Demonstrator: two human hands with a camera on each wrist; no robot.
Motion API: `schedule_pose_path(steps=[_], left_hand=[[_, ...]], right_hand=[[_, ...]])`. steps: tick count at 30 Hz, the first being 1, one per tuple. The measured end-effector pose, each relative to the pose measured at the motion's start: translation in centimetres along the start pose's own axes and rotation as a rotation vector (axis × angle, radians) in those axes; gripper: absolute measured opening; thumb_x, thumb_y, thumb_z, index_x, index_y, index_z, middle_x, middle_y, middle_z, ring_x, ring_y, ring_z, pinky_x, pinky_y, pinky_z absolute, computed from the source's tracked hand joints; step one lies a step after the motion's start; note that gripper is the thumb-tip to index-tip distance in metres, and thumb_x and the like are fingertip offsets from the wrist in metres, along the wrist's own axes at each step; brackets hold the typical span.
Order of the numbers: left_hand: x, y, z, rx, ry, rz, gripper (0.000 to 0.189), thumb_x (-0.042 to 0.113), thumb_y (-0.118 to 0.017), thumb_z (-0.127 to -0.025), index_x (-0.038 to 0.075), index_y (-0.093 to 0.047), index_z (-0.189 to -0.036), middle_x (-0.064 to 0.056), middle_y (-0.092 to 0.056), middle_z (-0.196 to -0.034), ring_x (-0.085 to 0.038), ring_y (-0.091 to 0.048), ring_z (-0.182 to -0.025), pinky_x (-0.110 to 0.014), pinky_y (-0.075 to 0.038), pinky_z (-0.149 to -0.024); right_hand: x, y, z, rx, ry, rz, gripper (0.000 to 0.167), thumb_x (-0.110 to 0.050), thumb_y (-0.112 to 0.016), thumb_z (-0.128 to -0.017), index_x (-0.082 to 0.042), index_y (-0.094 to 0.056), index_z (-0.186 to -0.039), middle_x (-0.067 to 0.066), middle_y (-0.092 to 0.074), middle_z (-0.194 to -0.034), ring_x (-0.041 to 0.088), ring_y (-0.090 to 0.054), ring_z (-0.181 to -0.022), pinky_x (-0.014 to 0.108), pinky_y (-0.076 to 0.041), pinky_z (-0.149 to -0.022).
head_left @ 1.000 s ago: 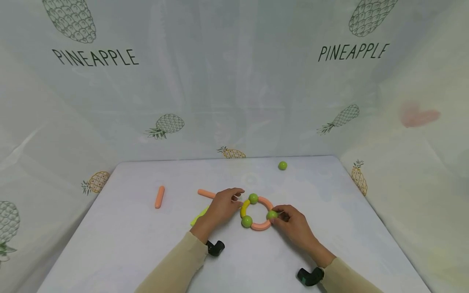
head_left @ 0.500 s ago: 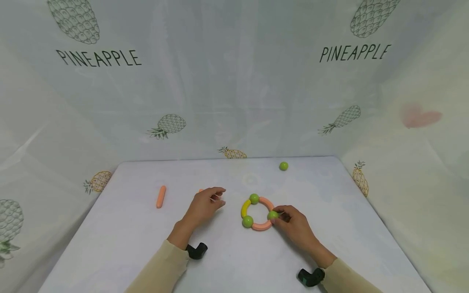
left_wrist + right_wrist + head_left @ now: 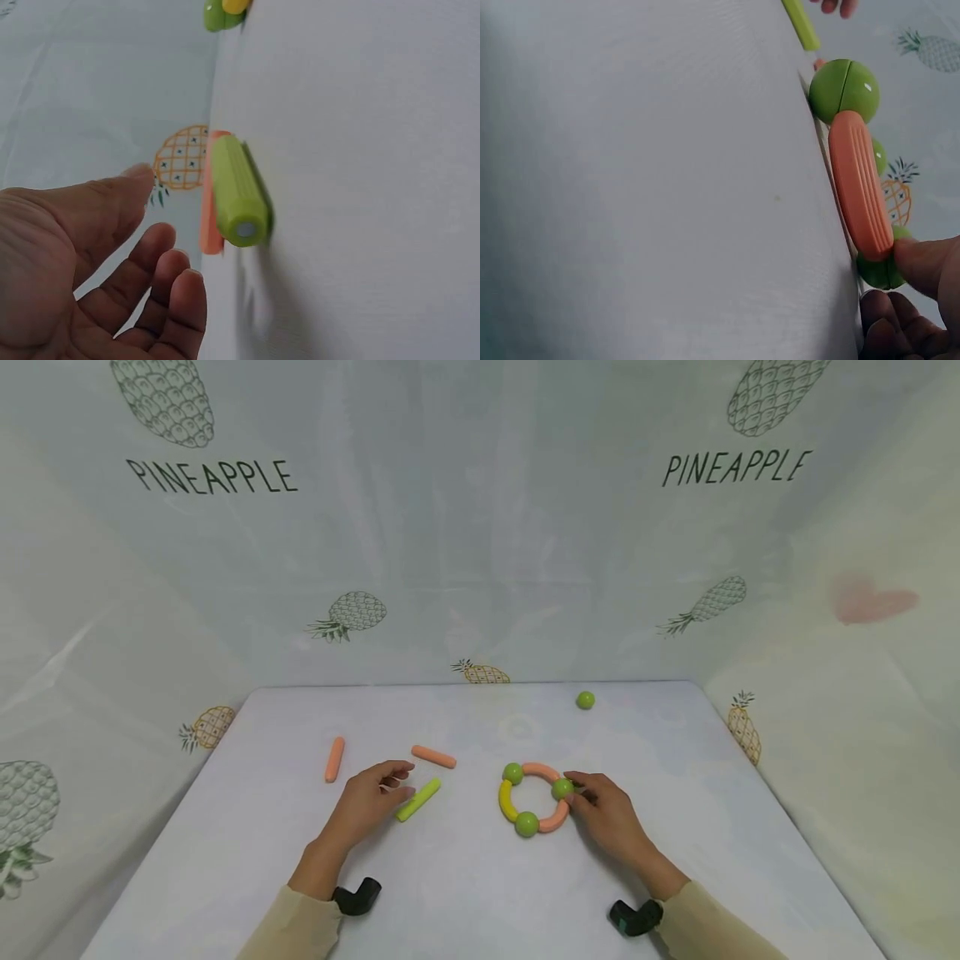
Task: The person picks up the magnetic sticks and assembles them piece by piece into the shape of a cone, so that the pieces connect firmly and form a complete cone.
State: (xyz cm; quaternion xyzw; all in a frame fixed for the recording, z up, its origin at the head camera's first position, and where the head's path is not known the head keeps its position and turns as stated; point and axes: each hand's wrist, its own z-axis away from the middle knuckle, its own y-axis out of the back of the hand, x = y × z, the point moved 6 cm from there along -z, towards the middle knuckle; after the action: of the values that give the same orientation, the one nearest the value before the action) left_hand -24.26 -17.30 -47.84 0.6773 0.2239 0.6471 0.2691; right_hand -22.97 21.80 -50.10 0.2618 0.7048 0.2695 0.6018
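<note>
A ring [image 3: 507,799] of curved orange and yellow pieces joined by three green balls lies on the table. My right hand [image 3: 609,817] pinches the ring's right-hand green ball [image 3: 562,789] between thumb and fingers. The right wrist view shows the thumb against that ball, beside an orange curved piece [image 3: 859,184]. My left hand [image 3: 365,806] is just left of a lime-green rod [image 3: 418,800], fingers loosely bent and nothing held. In the left wrist view, the rod [image 3: 236,176] shows a round greyish spot on its end, apart from the fingers.
One orange rod [image 3: 433,757] lies behind the lime-green one, and another orange rod [image 3: 334,760] is farther left. A loose green ball [image 3: 585,700] sits near the table's back edge. Pineapple-printed cloth [image 3: 480,543] hangs behind and around the table.
My left hand has moved left, away from the ring to beside the lime-green rod, uncovering both nearby rods. The ring has turned slightly counterclockwise, with my right hand still at its ball.
</note>
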Motion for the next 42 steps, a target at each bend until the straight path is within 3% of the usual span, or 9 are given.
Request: schedule_pose_path(steps=[6,15,22,32,37,42], left_hand=[[-0.7,-0.9,0.6,-0.045,0.043,-0.003,0.05,0.02,-0.085,-0.089,0.022,-0.068,-0.136,0.004,-0.071,-0.118,-0.017,-0.061,-0.108,-0.04,-0.051,-0.093],[-1.5,-1.6,0.3,-0.06,0.031,-0.078,0.051,0.021,-0.089,-0.086,0.022,-0.068,-0.132,0.006,-0.07,-0.109,-0.017,-0.054,-0.096,-0.036,-0.045,-0.081],[-1.9,-0.9,-0.4,0.017,-0.034,-0.158,0.037,0.012,-0.085,-0.089,0.016,-0.075,-0.125,0.004,-0.077,-0.112,-0.019,-0.064,-0.102,-0.042,-0.053,-0.092],[-2.0,-0.5,-0.6,0.005,-0.049,-0.208,0.036,0.014,-0.087,-0.087,0.015,-0.08,-0.122,-0.006,-0.074,-0.115,-0.021,-0.065,-0.103,-0.042,-0.055,-0.09],[-1.9,-0.6,-0.7,0.005,-0.069,-0.21,0.03,0.014,-0.087,-0.086,0.014,-0.082,-0.116,-0.004,-0.074,-0.111,-0.02,-0.066,-0.102,-0.042,-0.055,-0.09],[-2.6,-0.4,-0.7,0.018,-0.008,-0.107,0.026,0.019,-0.086,-0.088,0.022,-0.083,-0.114,0.001,-0.074,-0.112,-0.018,-0.065,-0.103,-0.039,-0.054,-0.09]], right_hand=[[-0.1,0.1,-0.3,-0.011,-0.072,-0.031,0.035,-0.021,-0.074,-0.099,-0.011,-0.07,-0.132,0.009,-0.069,-0.121,0.019,-0.064,-0.099,0.032,-0.053,-0.082],[-0.3,0.0,-0.5,-0.013,-0.101,-0.033,0.034,-0.024,-0.076,-0.099,-0.012,-0.071,-0.131,0.01,-0.069,-0.123,0.019,-0.063,-0.099,0.033,-0.051,-0.081],[-0.3,0.0,-0.5,-0.012,-0.103,-0.039,0.034,-0.025,-0.076,-0.1,-0.012,-0.071,-0.131,0.009,-0.069,-0.123,0.018,-0.063,-0.099,0.033,-0.051,-0.082],[-0.1,-0.2,-0.6,-0.011,-0.101,-0.028,0.035,-0.024,-0.077,-0.098,-0.012,-0.071,-0.13,0.01,-0.069,-0.122,0.019,-0.063,-0.099,0.032,-0.051,-0.082],[0.0,-0.2,-0.7,-0.011,-0.108,-0.035,0.036,-0.025,-0.077,-0.097,-0.012,-0.071,-0.13,0.009,-0.069,-0.123,0.02,-0.063,-0.099,0.033,-0.051,-0.083],[-0.1,-0.2,-0.7,-0.006,-0.102,-0.035,0.035,-0.024,-0.077,-0.098,-0.011,-0.072,-0.13,0.01,-0.069,-0.123,0.02,-0.064,-0.099,0.032,-0.052,-0.081]])
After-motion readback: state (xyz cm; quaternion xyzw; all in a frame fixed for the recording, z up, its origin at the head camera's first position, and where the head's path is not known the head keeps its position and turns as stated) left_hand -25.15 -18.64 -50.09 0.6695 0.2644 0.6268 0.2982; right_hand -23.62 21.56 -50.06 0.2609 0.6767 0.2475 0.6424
